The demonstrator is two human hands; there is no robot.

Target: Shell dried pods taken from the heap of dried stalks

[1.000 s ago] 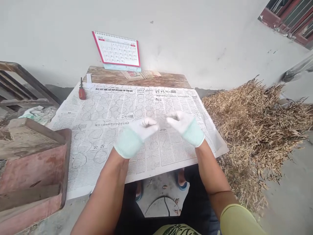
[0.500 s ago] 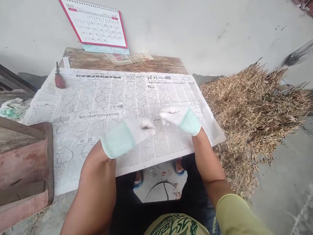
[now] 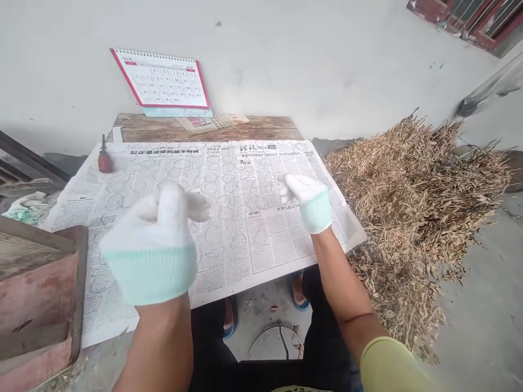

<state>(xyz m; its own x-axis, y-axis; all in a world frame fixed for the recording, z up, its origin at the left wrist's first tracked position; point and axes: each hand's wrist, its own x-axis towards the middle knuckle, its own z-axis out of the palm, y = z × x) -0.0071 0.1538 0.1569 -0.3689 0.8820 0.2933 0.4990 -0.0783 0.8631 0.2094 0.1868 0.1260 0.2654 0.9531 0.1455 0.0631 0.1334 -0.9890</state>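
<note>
Both my hands wear white knit gloves with mint cuffs, above a newspaper sheet (image 3: 229, 239) spread over a wooden table. My left hand (image 3: 159, 223) is raised nearer to me over the paper's left half, slightly smeared by motion. Its fingers are parted, some pointing right, and I see nothing in them. Over the right half is my right hand (image 3: 304, 190), its fingers loosely bent with gaps between them; no object shows there. Thin curving lines run across the print; whether they are drawn or lie on it I cannot tell.
A red-handled tool (image 3: 105, 159) stands at the paper's far left corner. Behind it, a desk calendar (image 3: 163, 81) leans on the wall. Dry stalks (image 3: 408, 207) are heaped on the floor at right. A reddish wooden piece (image 3: 41, 294) stands at near left.
My hands have moved apart. The left one has gone left and come up toward me, its fingers spreading; the right one has turned slightly upward. The view has tilted up.
</note>
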